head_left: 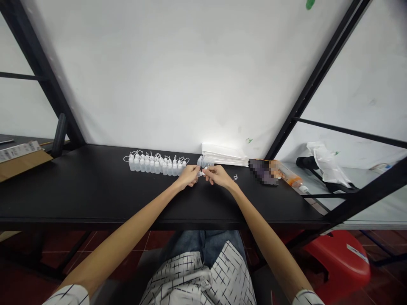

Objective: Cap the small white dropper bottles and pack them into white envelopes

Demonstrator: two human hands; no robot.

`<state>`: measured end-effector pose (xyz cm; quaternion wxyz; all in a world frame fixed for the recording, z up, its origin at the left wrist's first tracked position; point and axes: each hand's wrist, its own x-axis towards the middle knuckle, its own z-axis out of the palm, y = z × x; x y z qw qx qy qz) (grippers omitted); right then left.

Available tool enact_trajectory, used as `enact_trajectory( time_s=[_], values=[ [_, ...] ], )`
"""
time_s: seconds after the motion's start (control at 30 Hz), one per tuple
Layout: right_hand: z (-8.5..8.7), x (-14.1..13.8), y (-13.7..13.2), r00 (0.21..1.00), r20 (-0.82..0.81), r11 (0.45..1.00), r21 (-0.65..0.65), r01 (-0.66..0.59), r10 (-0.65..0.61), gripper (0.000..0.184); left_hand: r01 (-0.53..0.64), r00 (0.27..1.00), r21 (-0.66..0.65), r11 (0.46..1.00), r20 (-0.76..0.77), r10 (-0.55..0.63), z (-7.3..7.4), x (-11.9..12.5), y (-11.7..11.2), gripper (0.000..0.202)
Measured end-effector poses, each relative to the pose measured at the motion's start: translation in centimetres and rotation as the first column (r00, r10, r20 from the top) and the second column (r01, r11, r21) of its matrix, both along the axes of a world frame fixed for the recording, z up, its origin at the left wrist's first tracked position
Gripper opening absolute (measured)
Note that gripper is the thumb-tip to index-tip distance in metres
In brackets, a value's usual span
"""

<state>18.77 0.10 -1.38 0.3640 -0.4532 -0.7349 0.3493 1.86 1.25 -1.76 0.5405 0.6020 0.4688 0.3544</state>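
Black desk stretches across our view beneath a white wall, with black metal frame bars rising at both sides and a red plastic stool on the floor to our right. A cardboard box sits at the desk's far left, and a pixel-blurred package lies at the right beside an orange-labelled tube. A stack of white sheets rests against the wall. Just left of our hands stands a tight row of small white plastic dropper bottles, upright, with thin loops on top. Our left hand has a clenched grip on one more bottle, held upright. Our right hand keeps a pinching grip on a small white piece, too small to identify, right beside that bottle. A loose thin cord lies on the desk near our right hand.
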Motion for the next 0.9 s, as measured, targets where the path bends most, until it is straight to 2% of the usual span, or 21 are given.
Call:
enact_trajectory(
  time_s=[0.17, 0.27, 0.33, 0.4, 0.5, 0.67, 0.8, 0.9],
  values=[
    [-0.56, -0.23, 0.06, 0.994, 0.099, 0.999, 0.004, 0.054, -0.054, 0.058, 0.012, 1.0, 0.017, 1.0, -0.027, -0.012, 0.22, 0.03, -0.14, 0.028],
    [-0.57, -0.31, -0.01, 0.988, 0.128, 0.993, 0.094, 0.07, -0.082, 0.054, 0.016, 1.0, 0.003, 1.0, -0.017, -0.016, 0.39, 0.12, -0.22, 0.027],
    [-0.44, -0.39, -0.06, 0.994, 0.078, 0.99, 0.122, 0.065, -0.075, 0.046, 0.011, 1.0, -0.001, 1.0, -0.014, -0.011, 0.52, 0.18, -0.29, 0.026],
    [-0.24, -0.49, -0.12, 0.998, -0.016, 0.994, 0.089, 0.058, -0.057, 0.041, 0.001, 1.0, -0.004, 1.0, -0.013, -0.001, 0.66, 0.2, -0.37, 0.027],
    [0.12, -0.57, -0.26, 0.989, -0.144, 1.0, -0.004, 0.021, -0.022, 0.042, 0.0, 1.0, -0.002, 1.0, -0.001, 0.0, 0.83, 0.15, -0.51, 0.029],
    [0.3, -0.5, -0.35, 0.975, -0.221, 0.993, -0.114, -0.042, 0.016, 0.048, 0.002, 0.999, 0.024, 1.0, -0.035, -0.001, 0.78, 0.03, -0.57, 0.029],
    [-0.17, -0.41, -0.12, 0.996, -0.085, 0.988, -0.152, -0.003, -0.01, 0.054, -0.001, 0.999, 0.027, 1.0, -0.044, 0.003, 0.56, 0.09, -0.4, 0.028],
    [-0.6, -0.31, 0.1, 0.991, 0.1, 0.995, -0.044, 0.088, -0.083, 0.061, -0.008, 0.999, 0.021, 1.0, -0.047, 0.009, 0.51, 0.17, -0.28, 0.027]
  ],
)
